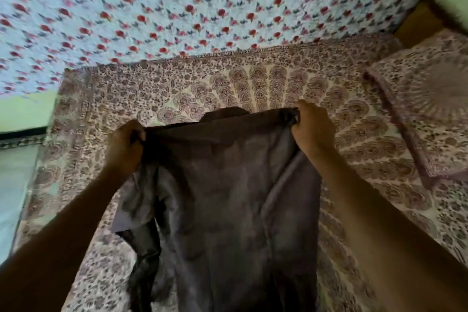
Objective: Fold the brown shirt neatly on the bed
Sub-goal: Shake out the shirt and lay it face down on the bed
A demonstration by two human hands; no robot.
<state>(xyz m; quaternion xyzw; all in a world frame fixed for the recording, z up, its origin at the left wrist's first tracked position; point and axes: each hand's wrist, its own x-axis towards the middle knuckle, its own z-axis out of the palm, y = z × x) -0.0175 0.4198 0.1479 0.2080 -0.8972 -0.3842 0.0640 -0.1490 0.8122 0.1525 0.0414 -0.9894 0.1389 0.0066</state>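
We grip the shirt by its top edge, left hand and right hand fingers curled tight, above the bed.

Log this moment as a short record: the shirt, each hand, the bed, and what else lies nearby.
shirt: brown shirt held up by its top edge, body hanging down toward the camera, not yet folded
left hand: left hand has its grip on the shirt's top left corner
right hand: right hand has its grip on the top right corner
bed: patterned bedsheet under the shirt
nearby: pillow in a matching print at the right; flowered cloth along the far side
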